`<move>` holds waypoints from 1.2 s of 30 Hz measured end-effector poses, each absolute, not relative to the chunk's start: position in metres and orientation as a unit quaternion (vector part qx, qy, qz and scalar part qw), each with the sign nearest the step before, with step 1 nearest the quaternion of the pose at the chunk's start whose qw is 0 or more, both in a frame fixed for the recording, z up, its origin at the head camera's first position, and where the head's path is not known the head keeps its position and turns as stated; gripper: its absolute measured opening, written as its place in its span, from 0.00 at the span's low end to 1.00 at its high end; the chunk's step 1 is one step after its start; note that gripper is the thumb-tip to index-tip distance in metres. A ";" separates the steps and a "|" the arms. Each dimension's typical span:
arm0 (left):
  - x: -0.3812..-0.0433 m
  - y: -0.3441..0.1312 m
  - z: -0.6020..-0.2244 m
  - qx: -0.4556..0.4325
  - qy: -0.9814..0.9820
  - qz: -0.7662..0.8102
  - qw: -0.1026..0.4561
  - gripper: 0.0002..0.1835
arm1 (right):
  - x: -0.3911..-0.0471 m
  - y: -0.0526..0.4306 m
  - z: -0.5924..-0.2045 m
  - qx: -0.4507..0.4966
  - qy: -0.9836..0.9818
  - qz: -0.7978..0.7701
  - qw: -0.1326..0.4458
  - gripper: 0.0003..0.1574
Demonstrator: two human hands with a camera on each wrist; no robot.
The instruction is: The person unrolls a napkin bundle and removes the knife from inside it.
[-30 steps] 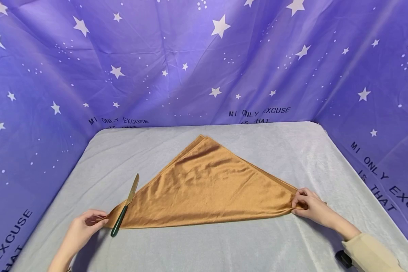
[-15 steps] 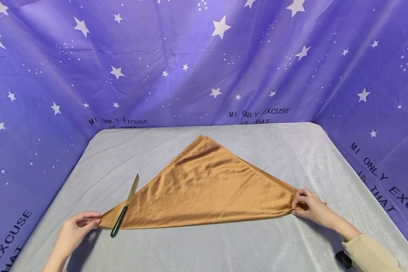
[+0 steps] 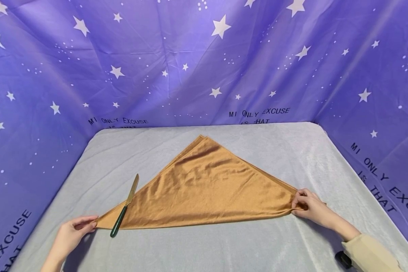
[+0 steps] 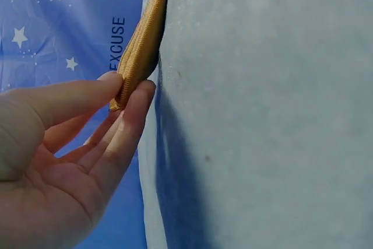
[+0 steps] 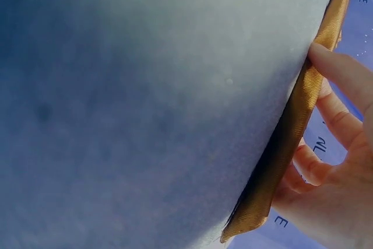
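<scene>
A golden-brown satin cloth [image 3: 210, 189], folded into a layered triangle, lies with its point toward the back and its long fold toward me. My left hand [image 3: 69, 236] pinches its left corner between thumb and fingertips; the left wrist view shows the stacked layers of the cloth [image 4: 140, 51] there. Near the right corner, my right hand [image 3: 312, 207] pinches the cloth's front edge, and in the right wrist view the end of the cloth [image 5: 291, 126] extends past the fingers. A table knife [image 3: 124, 212] with a dark green handle and gold blade lies across the cloth's left part.
A pale grey cover [image 3: 204, 249] spreads over the table. Purple curtains [image 3: 176, 49] with white stars and lettering close off the back and both sides. A small black object [image 3: 343, 260] shows beside the right sleeve [image 3: 372, 251].
My left hand has slid outward to the left along the cloth to its tip, so more of the left corner shows. The right hand and the knife stay in place.
</scene>
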State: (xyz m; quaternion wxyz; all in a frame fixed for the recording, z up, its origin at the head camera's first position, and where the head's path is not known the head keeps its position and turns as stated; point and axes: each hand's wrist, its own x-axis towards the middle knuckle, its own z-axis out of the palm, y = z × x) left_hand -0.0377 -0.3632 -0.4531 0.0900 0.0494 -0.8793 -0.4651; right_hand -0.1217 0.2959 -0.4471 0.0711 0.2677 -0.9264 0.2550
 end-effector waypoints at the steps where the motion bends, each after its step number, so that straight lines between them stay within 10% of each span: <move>1: -0.037 -0.364 -0.454 0.049 -0.878 -0.467 0.091 0.06 | -0.122 0.296 -0.447 0.268 -0.926 0.255 0.071 0.18; 36: -0.053 -0.384 -0.481 0.018 -0.900 -0.409 0.150 0.14 | -0.121 0.297 -0.446 0.263 -0.928 0.260 0.053 0.17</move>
